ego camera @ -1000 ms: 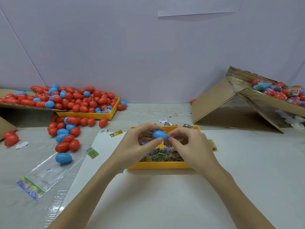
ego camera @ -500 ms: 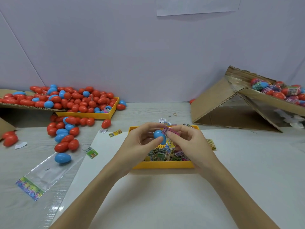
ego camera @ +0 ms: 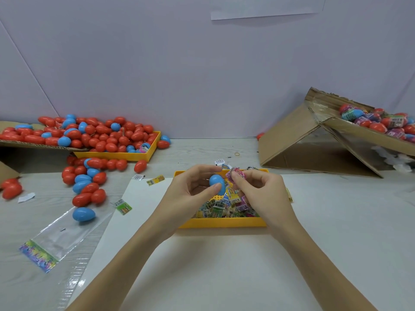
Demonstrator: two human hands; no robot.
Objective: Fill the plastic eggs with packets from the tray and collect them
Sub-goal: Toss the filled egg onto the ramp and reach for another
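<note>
I take it from the big things down. The surface runs wide under me, and the cardboard box tilted at far right holds a heap of what look like finished eggs. At far left is the pile of empty eggs, red and blue, spilling out of a yellow bin. Dead centre, the yellow tray of packets sits just beneath my hands.

My left hand grips a blue egg between thumb and fingers, its long axis roughly upright and leaning a little. My right hand pinches a pink packet at the fingertips, touching or nearly touching the egg's upper right side. That is the relation I judge the next move turns on: the packet lies right of the egg and slightly above, so the right hand is the one to bring it in (whether the egg is open I cannot tell, since my fingers cover the seam).

Against a second ago, both hands were closed round the egg with no packet raised; now the pink packet is up out of the tray and the hands have parted a little.
</note>
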